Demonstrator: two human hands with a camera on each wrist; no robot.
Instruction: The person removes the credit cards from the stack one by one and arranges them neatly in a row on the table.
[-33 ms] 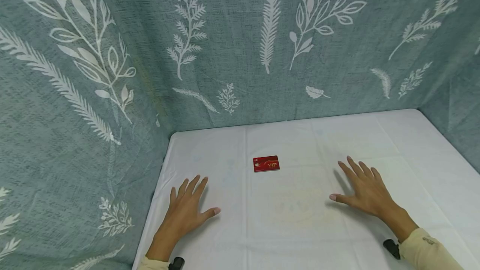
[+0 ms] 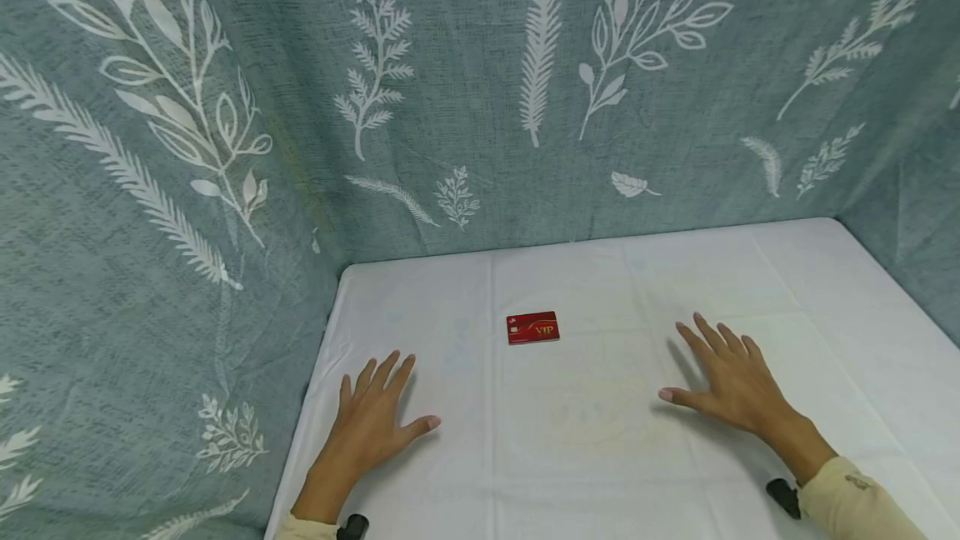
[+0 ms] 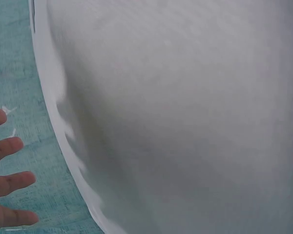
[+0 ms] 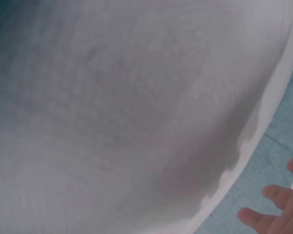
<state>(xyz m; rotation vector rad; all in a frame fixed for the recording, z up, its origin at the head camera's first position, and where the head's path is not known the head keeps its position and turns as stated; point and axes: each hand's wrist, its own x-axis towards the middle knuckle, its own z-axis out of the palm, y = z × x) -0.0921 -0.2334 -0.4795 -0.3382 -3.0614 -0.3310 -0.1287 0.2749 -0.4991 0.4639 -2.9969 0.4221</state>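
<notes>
In the head view a red card point(image 2: 532, 328) with gold "VIP" lettering and a chip lies flat on the white-covered table point(image 2: 585, 457). My left hand point(image 2: 369, 423) is spread over the table's left part, below and left of the card and apart from it. On the other side, my right hand point(image 2: 731, 382) also has its fingers spread, well to the right of the card. Both hands hold nothing and cast shadows on the cloth. The left wrist view catches only fingers point(image 3: 12, 180) at its left edge; the right wrist view has fingers point(image 4: 278, 195) at its lower right.
A grey-green curtain point(image 2: 465, 90) with white leaf prints hangs behind the table and along its left and right sides. Dark wrist devices point(image 2: 783, 497) show under both cream sleeves point(image 2: 855, 498). The table's left edge runs close beside my left hand.
</notes>
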